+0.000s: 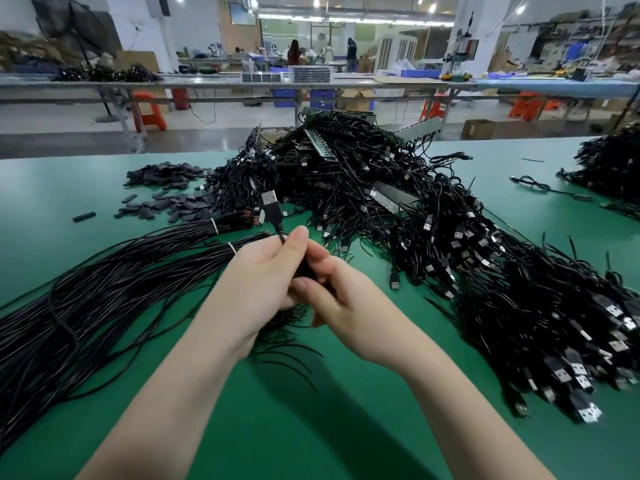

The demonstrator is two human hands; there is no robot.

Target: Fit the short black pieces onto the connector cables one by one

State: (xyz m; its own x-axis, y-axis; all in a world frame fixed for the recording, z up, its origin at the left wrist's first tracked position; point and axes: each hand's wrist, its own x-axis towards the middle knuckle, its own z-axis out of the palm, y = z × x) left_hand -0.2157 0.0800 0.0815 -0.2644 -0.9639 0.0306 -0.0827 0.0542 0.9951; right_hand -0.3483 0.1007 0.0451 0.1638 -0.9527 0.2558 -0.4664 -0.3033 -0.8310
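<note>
Both hands' grips, left hand (263, 271) and right hand (332, 292), clamp one cable (273, 216) amid surrounding cable heaps (450, 244).

Honestly there's nothing readable here. No labels, brand names or numbers that I can make out on the cable pile (363, 188), and the framed board (242, 13) far behind that pile, up on the back wall, is way too blurry and small to show any writing.
</note>
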